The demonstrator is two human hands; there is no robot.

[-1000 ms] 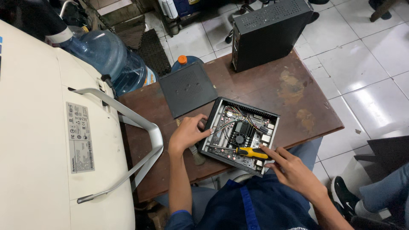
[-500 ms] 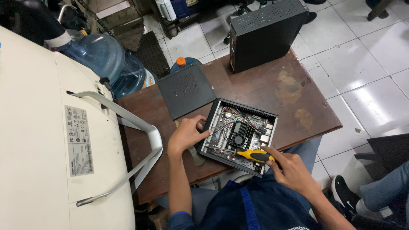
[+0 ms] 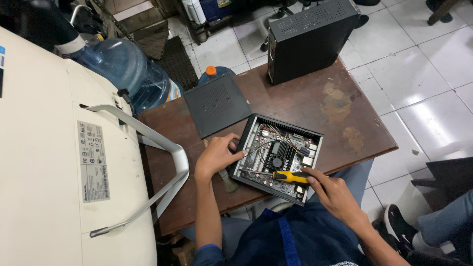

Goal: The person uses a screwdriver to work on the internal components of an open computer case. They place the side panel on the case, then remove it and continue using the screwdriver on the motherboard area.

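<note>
On the brown wooden surface (image 3: 305, 98), near its front edge, sits an open black computer case (image 3: 277, 157), lid off, circuit board, heatsink and coloured wires all on show; the left hand (image 3: 217, 156) is clamped on the case's left wall, fingers hooked over the rim, while the right hand (image 3: 335, 192) is closed around a yellow-handled screwdriver (image 3: 288, 177) whose shaft lies across the lower part of the board, pointing left. Just behind the case, a flat dark grey cover panel (image 3: 217, 104) lies tilted on the surface, and well behind that a closed black case (image 3: 310, 37) stands at the far edge. Over on the left, a big cream-white device (image 3: 44, 162) lies back-up with a silver stand arm (image 3: 167, 148) looping across it, and a pale grey rectangular label (image 3: 92, 161) on its back. On the floor beyond, a blue water jug (image 3: 125, 69) lies beside it, and a smaller bottle with an orange cap (image 3: 211, 71) peeks from behind the surface
</note>
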